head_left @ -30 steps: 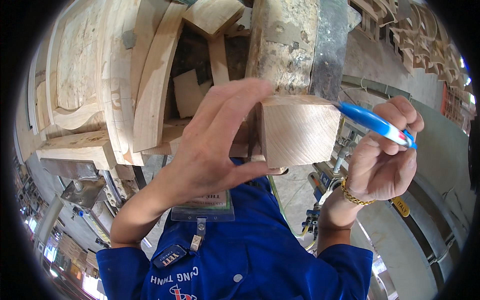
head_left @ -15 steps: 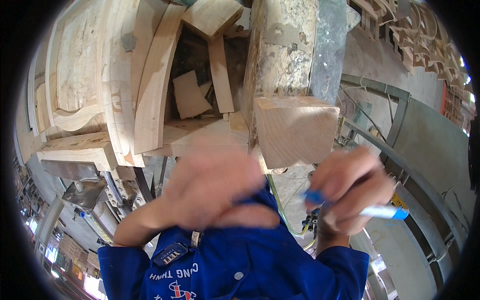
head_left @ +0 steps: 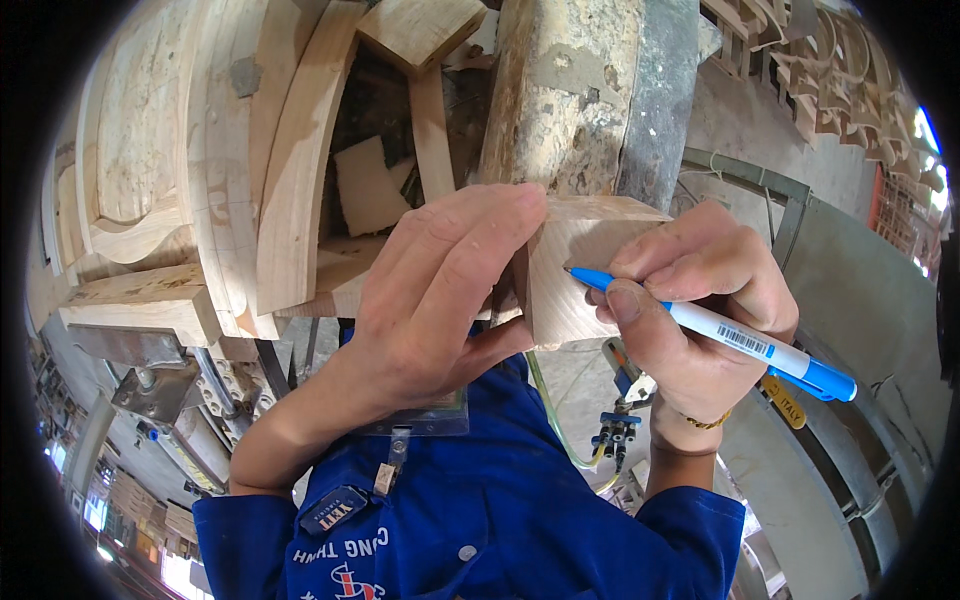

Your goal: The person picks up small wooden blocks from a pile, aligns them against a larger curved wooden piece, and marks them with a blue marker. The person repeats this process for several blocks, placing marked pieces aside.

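Note:
A pale wooden block [head_left: 560, 312] juts toward me, its grained end face turned my way. My left hand [head_left: 430, 285] is curved about the block's left side, fingertips by the top corner and thumb by the lower corner. In my right hand [head_left: 705, 290] is a white and blue pen [head_left: 735, 335], pinched between thumb and fingers. Its blue tip is at the end face, though whether it touches the wood I cannot tell. My right fingers cover the right part of that face.
Behind the block lies a worn beam [head_left: 570, 110] with a dark side. Curved wooden pieces [head_left: 300, 170] and offcuts [head_left: 372, 185] fill the left. A metal clamp [head_left: 165, 385] is at the lower left. A metal frame [head_left: 790, 215] stands right, with stacked wooden parts [head_left: 840, 80] beyond.
Both hands, blurred before, have come up to the block. My left hand has settled at its left side. My right hand has brought the pen's tip up and left to the end face.

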### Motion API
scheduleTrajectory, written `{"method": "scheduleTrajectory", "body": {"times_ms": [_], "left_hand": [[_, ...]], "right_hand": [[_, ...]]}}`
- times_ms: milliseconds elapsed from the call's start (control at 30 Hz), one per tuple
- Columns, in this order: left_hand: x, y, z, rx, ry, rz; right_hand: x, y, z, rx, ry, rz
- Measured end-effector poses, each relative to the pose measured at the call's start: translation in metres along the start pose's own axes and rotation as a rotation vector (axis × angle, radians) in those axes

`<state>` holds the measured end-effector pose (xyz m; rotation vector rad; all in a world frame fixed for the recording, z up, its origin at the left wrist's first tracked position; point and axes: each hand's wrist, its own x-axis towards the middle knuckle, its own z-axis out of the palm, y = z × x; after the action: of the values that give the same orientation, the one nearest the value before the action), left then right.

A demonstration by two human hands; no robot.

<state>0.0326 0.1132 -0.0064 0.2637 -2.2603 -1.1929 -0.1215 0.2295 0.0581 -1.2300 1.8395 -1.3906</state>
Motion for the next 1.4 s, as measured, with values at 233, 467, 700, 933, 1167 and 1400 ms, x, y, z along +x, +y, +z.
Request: {"method": "scheduleTrajectory", "body": {"times_ms": [233,467,700,933,1167,1400], "left_hand": [[0.001,0.002,0.003,-0.021,0.062,-0.038],[-0.001,0.001,0.002,-0.009,0.037,-0.037],[-0.002,0.008,-0.001,-0.009,0.001,-0.053],[0.016,0.014,-0.067,0.267,0.132,-0.028],[0.1,-0.048,-0.122,0.695,-0.228,0.151],[0.128,-0.064,-0.082,0.887,-0.696,0.306]], "right_hand": [[0.001,0.0,0.001,-0.028,-0.014,-0.031],[-0.004,0.001,0.003,0.144,0.122,0.104],[-0.017,0.017,-0.005,0.19,0.395,-0.159],[-0.027,0.039,-0.024,-0.255,0.029,-0.137],[-0.006,0.047,-0.021,-0.206,-0.018,-0.205],[-0.032,0.037,-0.029,-0.038,0.265,-0.223]]}}
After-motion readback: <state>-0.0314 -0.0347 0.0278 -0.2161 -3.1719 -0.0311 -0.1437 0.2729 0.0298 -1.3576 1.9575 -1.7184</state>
